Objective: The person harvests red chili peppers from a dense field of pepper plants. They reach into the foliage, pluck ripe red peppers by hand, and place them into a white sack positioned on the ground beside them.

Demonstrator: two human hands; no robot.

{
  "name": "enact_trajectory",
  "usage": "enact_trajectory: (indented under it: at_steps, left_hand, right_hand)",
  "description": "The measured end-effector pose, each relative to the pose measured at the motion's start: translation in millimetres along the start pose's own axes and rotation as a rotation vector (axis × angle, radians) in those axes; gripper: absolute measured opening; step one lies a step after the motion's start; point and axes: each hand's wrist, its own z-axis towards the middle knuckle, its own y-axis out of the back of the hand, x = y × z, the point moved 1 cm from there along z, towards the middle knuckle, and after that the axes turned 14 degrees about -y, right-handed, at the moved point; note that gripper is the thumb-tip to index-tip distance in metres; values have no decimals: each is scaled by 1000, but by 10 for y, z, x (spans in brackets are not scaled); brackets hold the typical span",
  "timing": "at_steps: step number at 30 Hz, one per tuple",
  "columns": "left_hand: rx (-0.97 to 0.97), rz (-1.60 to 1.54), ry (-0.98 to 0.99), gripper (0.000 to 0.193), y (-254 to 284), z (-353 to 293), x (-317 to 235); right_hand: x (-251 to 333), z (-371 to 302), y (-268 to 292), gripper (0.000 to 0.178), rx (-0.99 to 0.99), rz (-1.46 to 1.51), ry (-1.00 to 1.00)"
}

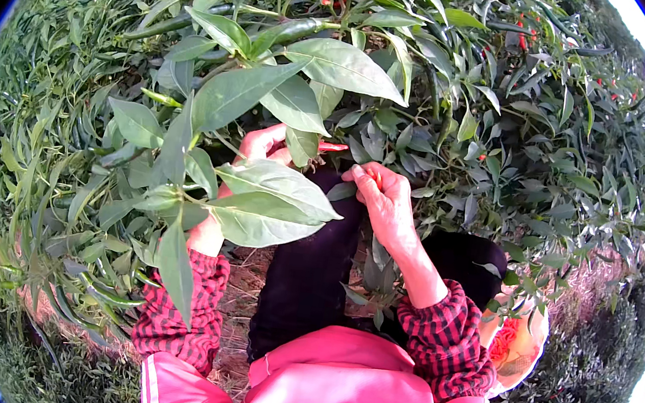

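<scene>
My left hand [259, 144] is among the leaves of a chili pepper plant [242, 99], its fingers curled and partly covered by foliage. A slim red chili pepper [332, 147] sticks out from behind a leaf at its fingertips, so the hand seems closed on it. To the right, my right hand [382, 191] is closed in a pinch, thumb against forefinger, just below the red pepper's tip and apart from it. Whatever the pinch holds, if anything, is too small to make out. Large leaves [268, 215] hang in front of my left wrist.
Dense pepper plants surround me, bearing green chili peppers [299, 31] and a few red ones [522, 34]. By my right elbow stands a pale, rounded container [534, 344] with red contents. My dark-trousered legs [305, 280] are between the plants, over straw-strewn soil [245, 285].
</scene>
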Motion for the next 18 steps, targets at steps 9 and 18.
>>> enact_trajectory:
  at_steps: [9,18]
  left_hand:
    - [79,-28,-107,12,-465,-124,-398]
    - [186,352,-245,14,-986,-166,-538]
  right_hand:
    - [146,-64,1,15,6,438,50]
    - [51,-541,337,22,128,561,121]
